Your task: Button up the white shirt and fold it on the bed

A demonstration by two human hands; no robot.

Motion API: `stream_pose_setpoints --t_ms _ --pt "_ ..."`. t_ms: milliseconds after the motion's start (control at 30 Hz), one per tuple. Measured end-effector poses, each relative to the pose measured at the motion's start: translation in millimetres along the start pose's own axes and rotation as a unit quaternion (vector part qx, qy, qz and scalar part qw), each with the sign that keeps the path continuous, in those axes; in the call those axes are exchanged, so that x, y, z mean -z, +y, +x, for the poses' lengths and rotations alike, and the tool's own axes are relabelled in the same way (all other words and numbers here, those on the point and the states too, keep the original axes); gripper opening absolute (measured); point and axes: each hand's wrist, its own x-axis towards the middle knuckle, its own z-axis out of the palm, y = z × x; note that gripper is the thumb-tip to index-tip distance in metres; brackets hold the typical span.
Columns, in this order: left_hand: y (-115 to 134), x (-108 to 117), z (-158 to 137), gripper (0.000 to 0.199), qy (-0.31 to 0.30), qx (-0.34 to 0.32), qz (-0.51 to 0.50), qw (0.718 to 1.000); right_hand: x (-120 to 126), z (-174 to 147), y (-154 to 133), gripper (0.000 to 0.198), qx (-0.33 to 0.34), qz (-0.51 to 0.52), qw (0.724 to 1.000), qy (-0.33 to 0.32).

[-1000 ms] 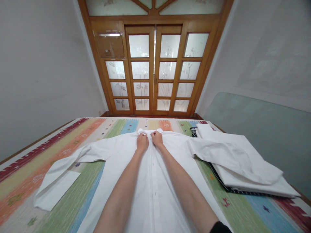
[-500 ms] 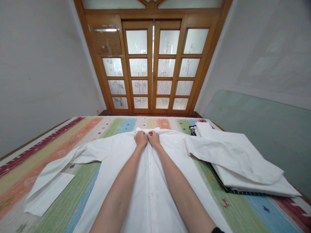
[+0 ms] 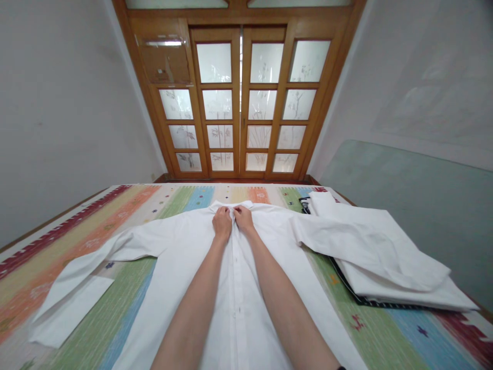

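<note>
"How far along is the white shirt?"

"Spread front-up on the striped cover, sleeves out, unfolded; left hand and right hand pinch its front below the collar — whether it's fastened there, I cannot tell."

Far end: wooden doors with frosted panes, faint plant motifs on the glass; narrow bright gap at the center. Upper left: brown sheet, taped at its edges, with a glare streak near its top. To either side, plain greyish left wall and right wall. Along the right, round-cornered pale green board. Below, multicolored striped cover. Brightest light through the panes.
</note>
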Motion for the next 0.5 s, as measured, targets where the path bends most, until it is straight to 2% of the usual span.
stream_pose_setpoints --t_ms 167,300,500 --pt "-8.8 -3.6 7.2 0.016 0.004 0.009 -0.094 0.995 1.1 2.3 3.0 0.020 0.014 0.073 0.997 -0.001" --pt "-10.8 -4.6 10.4 0.012 -0.002 0.021 -0.162 0.987 -1.7 1.9 4.0 0.017 0.025 0.120 0.992 -0.026" --pt "-13.4 -6.9 9.2 0.009 -0.010 0.064 -0.254 0.965 -2.9 1.7 3.5 0.016 0.028 0.114 0.992 -0.039"
